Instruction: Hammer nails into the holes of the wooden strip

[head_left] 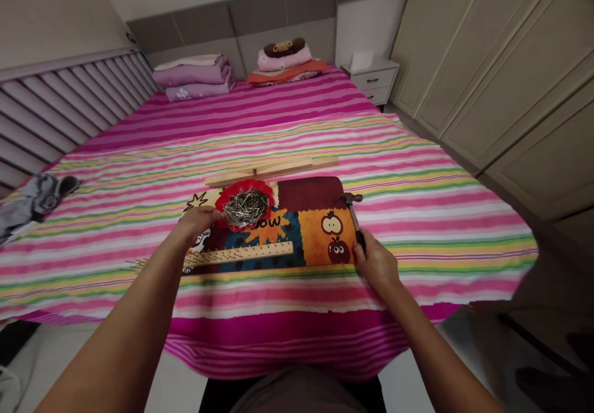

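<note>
My left hand (198, 222) is closed at the left rim of a red scalloped bowl (268, 191), its fingers pinching the edge. A heap of loose metal nails (245, 207) fills the bowl. My right hand (378, 261) is wrapped round the black handle of a hammer (354, 215), whose head points away from me. Between my hands lies a wooden strip (273, 249) with rows of nails standing in it; my left forearm partly hides its left end. Under the bowl and strip is a colourful printed mat (310, 193).
Behind the bowl lie more wooden strips (283, 167). The mat rests on a striped sheet (440, 227) over the bed. Folded bedding (195, 78) is stacked by the headboard. Grey cloth (39, 199) lies at the left; a nightstand (374, 78) and wardrobe (487, 60) stand at the right.
</note>
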`<act>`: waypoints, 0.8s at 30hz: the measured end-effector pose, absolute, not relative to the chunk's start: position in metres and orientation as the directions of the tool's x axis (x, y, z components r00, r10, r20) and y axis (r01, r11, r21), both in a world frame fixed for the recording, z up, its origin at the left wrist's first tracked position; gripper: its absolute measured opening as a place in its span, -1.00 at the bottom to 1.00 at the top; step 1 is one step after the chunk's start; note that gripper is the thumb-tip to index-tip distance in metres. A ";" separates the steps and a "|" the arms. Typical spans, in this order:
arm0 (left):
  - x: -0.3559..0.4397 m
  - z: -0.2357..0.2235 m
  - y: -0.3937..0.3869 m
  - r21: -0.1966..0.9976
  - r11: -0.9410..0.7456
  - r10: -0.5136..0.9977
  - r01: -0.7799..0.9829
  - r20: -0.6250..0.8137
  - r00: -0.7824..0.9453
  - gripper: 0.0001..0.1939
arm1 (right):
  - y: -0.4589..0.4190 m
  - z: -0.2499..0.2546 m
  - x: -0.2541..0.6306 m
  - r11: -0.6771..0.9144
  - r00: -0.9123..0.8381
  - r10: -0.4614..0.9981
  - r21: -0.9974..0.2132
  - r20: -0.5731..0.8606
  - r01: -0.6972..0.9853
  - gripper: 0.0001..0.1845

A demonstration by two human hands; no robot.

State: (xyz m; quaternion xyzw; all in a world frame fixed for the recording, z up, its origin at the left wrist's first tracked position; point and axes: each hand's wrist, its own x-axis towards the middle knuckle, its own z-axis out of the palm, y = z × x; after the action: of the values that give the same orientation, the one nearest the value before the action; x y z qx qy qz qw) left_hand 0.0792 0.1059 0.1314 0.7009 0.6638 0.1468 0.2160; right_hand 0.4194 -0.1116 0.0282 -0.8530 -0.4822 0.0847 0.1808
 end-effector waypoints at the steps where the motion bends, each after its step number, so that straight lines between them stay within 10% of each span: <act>1: 0.078 0.133 0.101 0.554 -0.009 0.992 0.833 -0.099 0.077 -0.73 | -0.112 0.027 0.420 -0.457 0.515 0.856 -0.401 0.044 0.794 -0.53; 5: 0.080 0.141 0.079 0.790 0.102 0.981 0.605 -0.179 0.069 -0.62 | -0.112 0.024 0.421 -0.434 0.504 0.861 -0.416 0.070 0.799 -0.53; 16: 0.080 0.133 0.064 0.940 0.108 0.986 0.323 -0.143 0.086 -0.80 | -0.112 0.025 0.420 -0.456 0.512 0.858 -0.385 0.050 0.802 -0.52; 20: 0.083 0.133 0.070 0.772 0.104 0.988 0.627 -0.153 0.025 -0.76 | -0.112 0.026 0.420 -0.450 0.506 0.861 -0.381 0.054 0.808 -0.52; 24: 0.093 0.142 0.083 0.318 -0.021 0.976 0.948 -0.200 0.088 -0.75 | -0.112 0.025 0.420 -0.460 0.510 0.859 -0.373 0.045 0.806 -0.51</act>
State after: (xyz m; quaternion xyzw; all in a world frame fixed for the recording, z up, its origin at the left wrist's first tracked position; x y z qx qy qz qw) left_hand 0.0931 0.0832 0.1416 0.7134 0.6741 0.0371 0.1877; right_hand 0.4204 -0.1120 0.0252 -0.8510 -0.4890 0.0749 0.1760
